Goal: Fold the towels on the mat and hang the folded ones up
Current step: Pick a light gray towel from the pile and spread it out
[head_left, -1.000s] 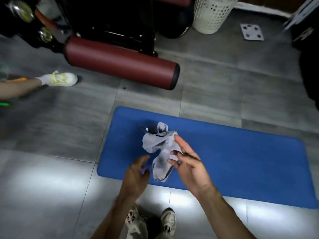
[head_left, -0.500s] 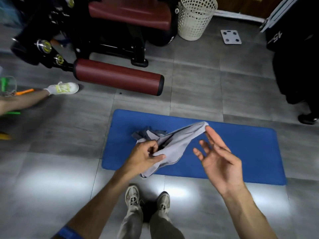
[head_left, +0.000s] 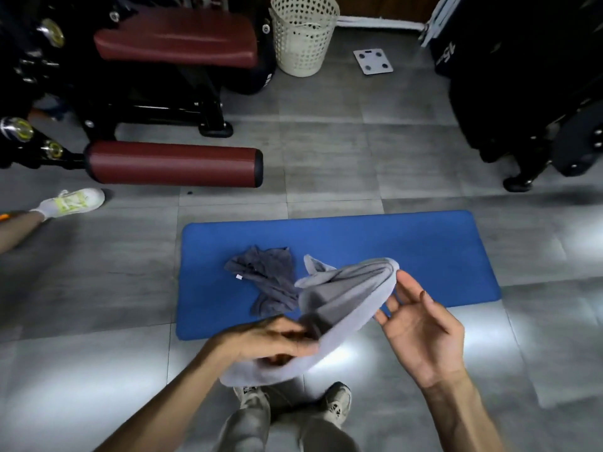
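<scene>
Grey cloth fills the middle of the frame: a light grey towel (head_left: 342,305) is held up off the floor, stretched in a long drooping band from lower centre up toward the right. The left hand (head_left: 270,340) grips its lower end, fingers curled round the bunched fabric, with a loose flap hanging below the knuckles. The right hand (head_left: 421,334) is spread, palm up and fingers straight, and its fingertips (head_left: 403,278) touch the upper end of the towel without closing on it.

Behind the held towel, a blue mat (head_left: 424,256) lies across the centre of the frame on a grey tiled floor (head_left: 326,158). A darker grey towel (head_left: 264,278) lies crumpled on the left half of the mat, with a small white tag showing on it.

At the bottom centre, the person's two shoes (head_left: 337,402) stand on the tiles just below the mat's near edge.

In the upper left stands a black exercise machine with a dark red padded seat (head_left: 176,40) and a dark red roller pad (head_left: 176,166) below it. A cream perforated basket (head_left: 303,37) sits at top centre, and a flat grey scale (head_left: 373,62) lies on the tiles to its right. At the left edge, another person's leg ends in a white shoe (head_left: 75,200).
</scene>
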